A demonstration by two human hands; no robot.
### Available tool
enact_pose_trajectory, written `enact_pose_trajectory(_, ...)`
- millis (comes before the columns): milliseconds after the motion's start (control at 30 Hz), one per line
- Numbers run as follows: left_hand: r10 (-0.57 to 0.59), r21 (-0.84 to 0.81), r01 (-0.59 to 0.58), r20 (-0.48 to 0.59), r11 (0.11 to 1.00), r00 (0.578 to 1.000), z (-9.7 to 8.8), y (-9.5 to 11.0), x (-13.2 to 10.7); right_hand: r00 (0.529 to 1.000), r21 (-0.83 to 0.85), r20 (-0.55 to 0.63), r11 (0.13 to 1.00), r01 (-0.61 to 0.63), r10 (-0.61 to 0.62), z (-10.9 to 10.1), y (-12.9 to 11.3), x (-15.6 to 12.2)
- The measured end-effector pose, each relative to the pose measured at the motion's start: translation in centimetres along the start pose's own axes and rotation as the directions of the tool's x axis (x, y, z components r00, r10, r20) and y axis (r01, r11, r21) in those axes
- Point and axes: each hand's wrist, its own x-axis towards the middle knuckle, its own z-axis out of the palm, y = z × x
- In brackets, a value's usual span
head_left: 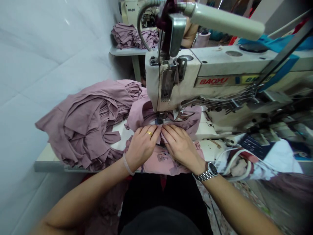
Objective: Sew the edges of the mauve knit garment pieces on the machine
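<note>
A mauve fabric piece (136,115) lies looped around the needle area of a white sewing machine (176,76). My left hand (141,147), with a ring on one finger, grips its edge just in front of the presser foot (160,120). Beside it my right hand (180,146) pinches the same edge, its fingertips almost touching those of the left. Below both hands, a pink printed part of cloth (156,163) hangs over the table's front edge. My palms and the fabric under the fingers are hidden.
Left of the machine, a big heap of mauve fabric pieces (83,124) covers the table (49,160). A tiled wall (49,49) closes off that side. White and dark cloth (283,156) lies at right. Behind stands another machine (132,9) with stacked fabric (123,36).
</note>
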Motion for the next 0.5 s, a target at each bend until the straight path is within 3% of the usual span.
enact_pose_trajectory(500, -0.021, 0.004, 0.021, 0.016, 1.0, 1.0, 0.0, -0.4, 0.4, 0.995, -0.04, 0.083, 0.998, -0.047, 0.05, -0.3, 0.2, 1.0)
